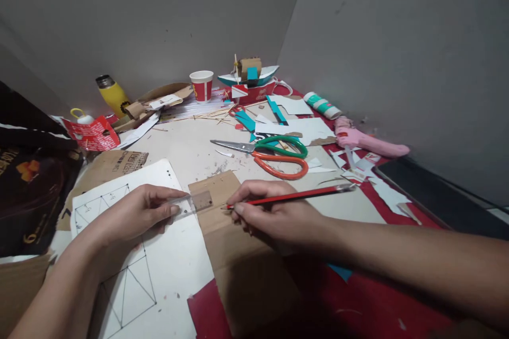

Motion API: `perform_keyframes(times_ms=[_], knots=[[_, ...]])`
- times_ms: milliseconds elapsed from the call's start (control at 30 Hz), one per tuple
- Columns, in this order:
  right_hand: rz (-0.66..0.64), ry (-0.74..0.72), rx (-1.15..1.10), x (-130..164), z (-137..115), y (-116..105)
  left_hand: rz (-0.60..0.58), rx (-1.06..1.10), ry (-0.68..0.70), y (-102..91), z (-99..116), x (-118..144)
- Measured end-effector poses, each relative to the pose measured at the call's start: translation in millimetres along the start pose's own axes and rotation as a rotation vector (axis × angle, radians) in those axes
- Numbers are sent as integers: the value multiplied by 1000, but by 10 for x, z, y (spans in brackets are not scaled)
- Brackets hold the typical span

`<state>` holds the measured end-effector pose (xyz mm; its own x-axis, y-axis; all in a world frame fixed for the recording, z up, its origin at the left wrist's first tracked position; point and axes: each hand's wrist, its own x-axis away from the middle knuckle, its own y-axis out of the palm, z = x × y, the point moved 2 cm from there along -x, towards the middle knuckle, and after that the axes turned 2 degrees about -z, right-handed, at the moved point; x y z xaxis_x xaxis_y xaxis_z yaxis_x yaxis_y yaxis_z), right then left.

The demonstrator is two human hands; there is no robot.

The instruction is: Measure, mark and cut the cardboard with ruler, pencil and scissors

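Right hand [274, 214] in the head view: our fingers are pinched together around a red pencil [292, 196], tip down on the cardboard strip [234, 243], shaft running out past the knuckles toward the right. Left hand [137, 212]: fingers closed down onto a clear ruler [191, 202], pressing it flat; ruler bridges from under those fingertips across to the pencil tip, lying over the strip's top end. Under and behind our left hand sits a white sheet [167, 275] with ruled triangle lines, edge touching the strip. Just ahead of our right hand: scissors [274, 154] with green and orange handles, blades shut, pointing left. Further ahead, well apart from both hands: red-and-white paper cup [202, 86], a small paper boat model [249, 75], white and teal offcuts. Far ahead-left of left hand: yellow bottle [112, 94]. Ahead-right of right hand: pink glue gun [368, 140], green-and-white glue tube [322, 105]. Red tabletop [358, 302] shows beneath our right forearm.
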<state>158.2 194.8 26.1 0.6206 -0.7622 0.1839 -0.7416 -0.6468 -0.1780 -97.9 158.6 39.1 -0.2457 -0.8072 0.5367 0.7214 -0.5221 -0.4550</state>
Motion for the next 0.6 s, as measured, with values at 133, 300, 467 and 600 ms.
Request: perform_keyframes(times_ms=[133, 300, 467, 600], knots=[[46, -179, 281, -135, 115, 66, -10, 24, -1, 7, 2, -26], [18, -244, 354, -148, 132, 67, -2, 18, -69, 1, -11, -22], [-10, -263, 390, -130, 104, 77, 4, 6, -72, 11, -8, -16], [15, -287, 403, -152, 154, 90, -15, 12, -59, 13, -39, -26]])
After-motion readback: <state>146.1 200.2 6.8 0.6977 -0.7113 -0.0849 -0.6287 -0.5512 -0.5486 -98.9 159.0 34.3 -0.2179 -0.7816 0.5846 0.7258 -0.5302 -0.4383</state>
